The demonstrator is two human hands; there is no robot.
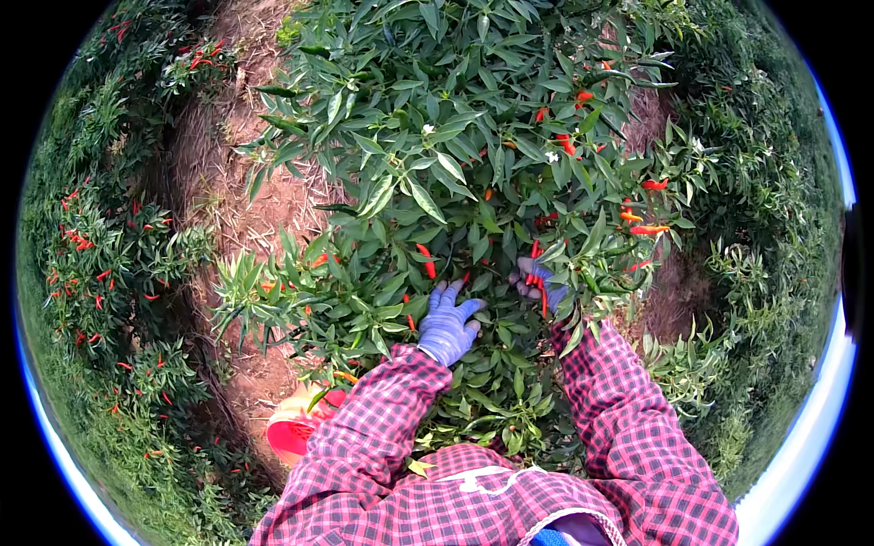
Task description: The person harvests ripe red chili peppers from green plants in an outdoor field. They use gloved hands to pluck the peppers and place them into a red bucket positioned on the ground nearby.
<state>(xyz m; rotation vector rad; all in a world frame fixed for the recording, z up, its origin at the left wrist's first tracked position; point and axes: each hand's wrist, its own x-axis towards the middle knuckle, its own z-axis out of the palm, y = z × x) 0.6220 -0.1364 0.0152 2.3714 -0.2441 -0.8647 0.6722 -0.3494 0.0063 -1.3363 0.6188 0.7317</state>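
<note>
Chili pepper plants (437, 164) with green leaves, small white flowers and red, orange and green pods spread before me. My left hand (447, 324), in a blue-purple knit glove, lies over the foliage with its fingers apart; a small red pod tip (466, 277) shows just beyond its fingertips. To its upper left hangs a red chili (427, 261). My right hand (543, 281), gloved alike, is partly behind leaves, its fingers closed around several red chilies (544, 300). More orange-red chilies (649, 230) hang to the right of it.
An orange-red plastic container (290, 430) stands on the ground at the lower left, partly behind my left sleeve. A straw-strewn dirt path (256, 205) runs along the left. Further rows of chili plants (89, 273) line both sides.
</note>
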